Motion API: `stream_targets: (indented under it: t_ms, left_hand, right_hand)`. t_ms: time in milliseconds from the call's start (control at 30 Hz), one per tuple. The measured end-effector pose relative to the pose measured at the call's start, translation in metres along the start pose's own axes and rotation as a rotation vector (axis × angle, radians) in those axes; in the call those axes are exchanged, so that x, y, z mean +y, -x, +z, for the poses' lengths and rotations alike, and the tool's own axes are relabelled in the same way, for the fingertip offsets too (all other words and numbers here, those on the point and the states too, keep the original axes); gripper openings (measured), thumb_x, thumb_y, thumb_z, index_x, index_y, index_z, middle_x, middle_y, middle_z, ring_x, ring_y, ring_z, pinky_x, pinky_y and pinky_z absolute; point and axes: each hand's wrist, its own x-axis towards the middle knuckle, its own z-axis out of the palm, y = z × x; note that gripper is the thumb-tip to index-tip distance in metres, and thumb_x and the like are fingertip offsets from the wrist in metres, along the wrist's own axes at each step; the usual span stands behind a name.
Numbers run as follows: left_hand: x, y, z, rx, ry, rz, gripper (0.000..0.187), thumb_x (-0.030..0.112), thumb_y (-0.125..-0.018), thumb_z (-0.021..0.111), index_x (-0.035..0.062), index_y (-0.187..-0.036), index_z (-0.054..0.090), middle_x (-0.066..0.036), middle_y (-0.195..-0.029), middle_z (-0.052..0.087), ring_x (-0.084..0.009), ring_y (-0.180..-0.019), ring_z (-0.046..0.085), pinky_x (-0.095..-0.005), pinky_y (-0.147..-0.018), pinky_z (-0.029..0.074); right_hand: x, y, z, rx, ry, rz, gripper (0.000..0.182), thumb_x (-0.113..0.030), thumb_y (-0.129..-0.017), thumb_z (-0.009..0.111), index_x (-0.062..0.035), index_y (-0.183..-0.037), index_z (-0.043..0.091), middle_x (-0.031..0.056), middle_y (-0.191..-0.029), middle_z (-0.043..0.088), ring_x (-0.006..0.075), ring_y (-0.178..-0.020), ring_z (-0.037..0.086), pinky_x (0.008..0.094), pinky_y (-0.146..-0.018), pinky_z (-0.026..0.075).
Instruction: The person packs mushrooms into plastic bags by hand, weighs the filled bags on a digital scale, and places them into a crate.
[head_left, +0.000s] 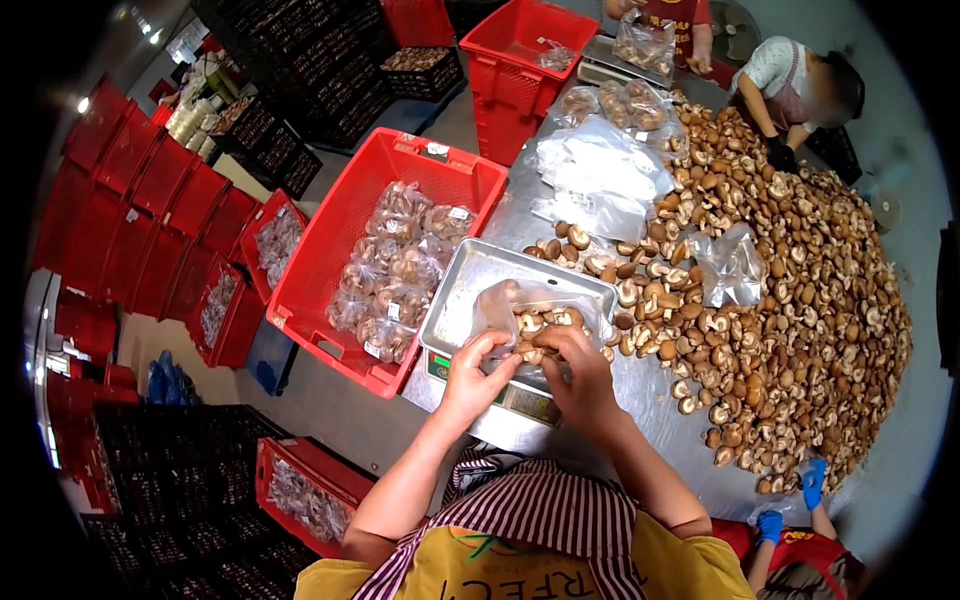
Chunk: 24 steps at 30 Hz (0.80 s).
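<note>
A: Clear plastic, one bag, lying in the metal tray on the scale at the table's near edge. Contents: brown-capped mushrooms, a partial fill.

B: Hands, entry?

A: Left hand: fingers pinched on the bag's near edge, holding the mouth. Right hand: fingers curled over the mouth among the mushrooms; whether it grips the film or a mushroom, I cannot tell.

B: Handling note for the step?

A: In my judgement, keep the mouth held wide with the left so pieces drop in without catching the film. Keep the palms off the tray, or the weight will likely read false. Add or take out single pieces, then lift both hands clear before reading the display, which is half hidden under the wrists.

B: Stock nearby?

A: Loose mushroom heap covering the table to the right; empty bags beyond the tray; red crate of filled bags to the left, near the tray. Other people work at the far end, and one in blue gloves at the right.
</note>
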Motion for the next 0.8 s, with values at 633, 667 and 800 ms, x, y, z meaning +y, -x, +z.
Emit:
stream_targets:
  t_ms: [633,667,800]
  left_hand:
    - [-0.004,-0.04,-0.059,-0.116,0.089,-0.08,0.023,0.013,-0.083,0.073,0.0015,-0.102,0.066,-0.002,-0.094,0.067,-0.0109,-0.09,0.059,-0.0271,-0.084,0.046]
    - [-0.005,-0.04,-0.062,-0.134,0.098,-0.092,0.023,0.013,-0.083,0.073,0.0016,-0.103,0.067,-0.002,-0.092,0.067,-0.011,-0.089,0.059,-0.027,-0.084,0.046]
    - [-0.005,-0.04,-0.076,-0.214,0.124,-0.14,0.027,0.014,-0.083,0.073,0.0017,-0.106,0.067,-0.004,-0.095,0.066,-0.0128,-0.092,0.059,-0.0279,-0.086,0.046]
  right_hand:
    - [0.078,0.112,-0.047,0.216,-0.13,0.859,0.02,-0.001,-0.092,0.051,0.0001,-0.11,0.059,0.002,-0.085,0.059,0.0092,-0.072,0.055,0.0221,-0.064,0.044]
    - [0.081,0.122,-0.04,0.293,-0.261,0.911,0.017,-0.004,-0.095,0.051,-0.0002,-0.109,0.059,0.0019,-0.08,0.059,0.009,-0.066,0.054,0.0227,-0.058,0.044]
    - [0.1,0.155,-0.026,0.362,-0.343,1.052,0.016,-0.008,-0.097,0.052,-0.0003,-0.108,0.059,0.0026,-0.077,0.059,0.0107,-0.064,0.054,0.0241,-0.058,0.045]
